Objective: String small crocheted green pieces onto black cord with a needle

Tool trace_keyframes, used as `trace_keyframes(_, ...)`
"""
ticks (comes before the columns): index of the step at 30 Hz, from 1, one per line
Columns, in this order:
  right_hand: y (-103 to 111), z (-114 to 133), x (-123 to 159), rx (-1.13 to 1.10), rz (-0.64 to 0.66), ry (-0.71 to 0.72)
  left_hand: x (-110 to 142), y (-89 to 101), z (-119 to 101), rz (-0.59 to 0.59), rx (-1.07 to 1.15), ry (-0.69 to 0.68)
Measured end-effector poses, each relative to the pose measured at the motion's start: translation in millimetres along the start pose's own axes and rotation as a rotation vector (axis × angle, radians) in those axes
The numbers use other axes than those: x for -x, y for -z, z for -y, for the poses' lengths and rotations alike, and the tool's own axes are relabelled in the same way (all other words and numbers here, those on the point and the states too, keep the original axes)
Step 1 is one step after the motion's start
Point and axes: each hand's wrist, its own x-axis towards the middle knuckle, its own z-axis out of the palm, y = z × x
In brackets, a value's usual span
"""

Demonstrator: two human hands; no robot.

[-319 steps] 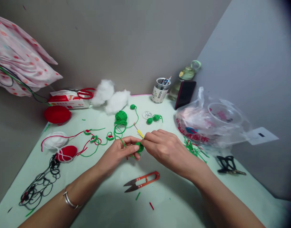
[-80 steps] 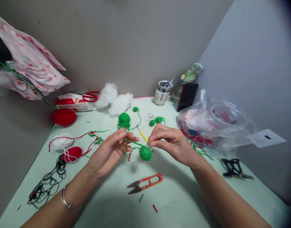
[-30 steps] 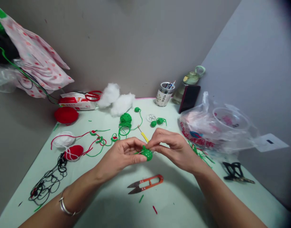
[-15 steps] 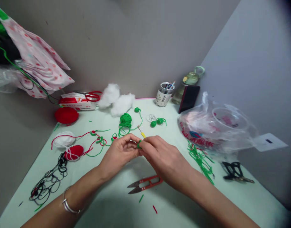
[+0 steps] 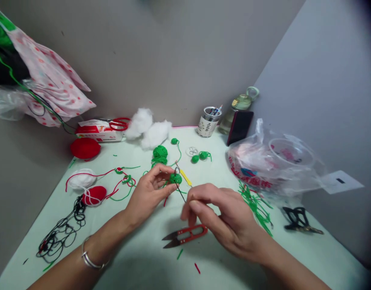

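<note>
My left hand pinches a small green crocheted piece between thumb and fingers. A black thread loops at the piece's top and runs taut down to my right hand, whose thumb and forefinger are closed on it. Whether a needle is also in that grip cannot be seen. Behind the piece lies a yellow-handled crochet hook. Orange thread snips rest on the table just below and left of my right hand, blades to the left.
Green yarn, white stuffing and green crocheted balls lie farther back. Left are red yarn, white yarn and tangled black cord. A plastic bag, green yarn scraps and a black clip stand right.
My right hand has moved away from my left, down and to the right, drawing the black thread out. The green piece, earlier mostly covered by fingers, now shows in my left hand.
</note>
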Motion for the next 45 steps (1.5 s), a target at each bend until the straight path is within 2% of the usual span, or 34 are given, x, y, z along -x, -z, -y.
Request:
trace_keyframes(2, 6.3, 7.4, 0.3, -0.101, 0.075, -0.08, 0.2, 0.6, 0.2, -0.009, 0.014, -0.057)
trace_keyframes(5, 11.4, 14.8, 1.6, -0.1, 0.205, -0.044, 1.3, 1.1, 1.5, -0.007, 0.006, -0.143)
trace_keyframes(9, 6.1, 21.4, 1.4, -0.14, 0.406, -0.051, 2.5, 1.6, 5.4, 0.014, -0.033, -0.206)
trace_keyframes(13, -2.7, 28.9, -3.1, -0.08, 0.604, -0.187, 2.1, 0.7, 12.0, 0.04, -0.067, -0.233)
trace_keyframes(15, -3.5, 32.8, -4.7, -0.061, 0.655, -0.235, 1.5, 0.3, 14.0, 0.047, -0.078, -0.243)
trace_keyframes(17, -1.5, 35.8, -4.4, -0.051, 0.598, -0.232, 0.5, 0.6, 14.0, 0.051, -0.076, -0.238)
trace_keyframes(20, 4.5, 37.2, -1.1, -0.06, 0.429, -0.165, -1.4, 2.1, 11.4, 0.054, -0.058, -0.176)
trace_keyframes(25, 16.4, 29.4, 4.6, -0.227, 0.159, -0.045, -4.8, 5.4, 9.3, 0.013, -0.102, -0.062)
trace_keyframes(30, 18.9, 17.2, 10.3, -0.446, -0.03, -0.178, -4.9, 7.9, 8.9, 0.056, 0.037, 0.007)
trace_keyframes(34, 14.5, 10.1, 10.0, -0.63, -0.087, -0.268, -3.4, 9.1, 4.1, 0.066, 0.121, 0.048)
trace_keyframes(38, 8.4, 9.8, 1.2, -0.567, -0.1, -0.23, -3.6, 9.1, -1.5, 0.036, 0.169, 0.096)
trace_keyframes(45, 2.2, 11.6, -5.0, -0.508, -0.062, -0.199, -5.7, 10.6, -4.1, -0.005, 0.249, 0.093)
